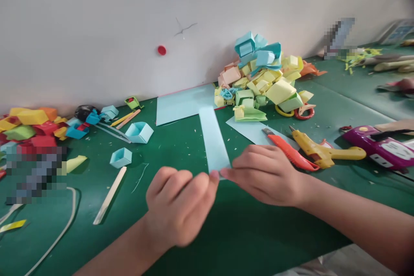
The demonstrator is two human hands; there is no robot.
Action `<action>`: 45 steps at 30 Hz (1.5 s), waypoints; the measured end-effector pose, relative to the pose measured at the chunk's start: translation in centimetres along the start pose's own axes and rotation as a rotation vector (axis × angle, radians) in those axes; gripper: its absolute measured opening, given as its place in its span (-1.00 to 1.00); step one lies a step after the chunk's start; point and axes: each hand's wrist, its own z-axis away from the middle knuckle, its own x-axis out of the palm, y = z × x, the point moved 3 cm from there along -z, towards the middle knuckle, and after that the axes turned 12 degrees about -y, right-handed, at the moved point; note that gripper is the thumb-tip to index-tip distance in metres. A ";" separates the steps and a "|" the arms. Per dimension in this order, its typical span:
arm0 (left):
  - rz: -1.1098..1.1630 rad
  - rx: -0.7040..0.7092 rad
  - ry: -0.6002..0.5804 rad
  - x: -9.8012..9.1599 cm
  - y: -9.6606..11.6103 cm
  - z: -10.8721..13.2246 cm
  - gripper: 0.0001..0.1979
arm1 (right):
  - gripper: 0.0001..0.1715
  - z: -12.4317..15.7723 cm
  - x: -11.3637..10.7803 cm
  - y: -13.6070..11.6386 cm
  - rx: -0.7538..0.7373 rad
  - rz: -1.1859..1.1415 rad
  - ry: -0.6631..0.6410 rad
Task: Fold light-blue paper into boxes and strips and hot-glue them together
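Both my hands pinch the near end of a long light-blue paper strip [213, 138] that runs away from me over the green table [258, 233]. My left hand [177, 205] is curled into a loose fist, its thumb at the strip's corner. My right hand [265, 174] has its fingers pressed together on the same end from the right. Just right of my right hand lie an orange utility knife [289, 153] and a yellow glue gun [323, 151].
A pile of folded paper boxes [263, 82] leans against the white wall. Blue paper sheets [181, 103] lie behind the strip. Two small blue boxes [139, 132] [120, 158], wooden sticks [109, 196] and colourful boxes [29, 127] sit left. A purple tool [378, 144] lies right.
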 end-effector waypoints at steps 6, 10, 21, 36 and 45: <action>0.283 -0.230 -0.313 6.5 -2.0 0.2 -0.74 | -0.79 0.4 5.7 2.5 0.324 -0.271 -0.436; 0.498 -0.388 -0.493 7.3 -2.6 0.3 -0.74 | -0.76 0.2 5.9 2.3 0.421 -0.310 -0.504; 0.467 -0.406 -0.493 7.0 -3.1 -0.2 -0.82 | -0.77 0.2 6.5 2.7 0.371 -0.291 -0.471; -0.065 0.064 -0.318 6.0 -2.5 0.1 -0.81 | -0.85 0.1 6.2 2.3 0.516 -0.301 -0.447; 0.162 0.096 -0.407 7.0 -3.3 0.2 -0.74 | -0.85 0.2 6.2 2.6 0.460 -0.310 -0.466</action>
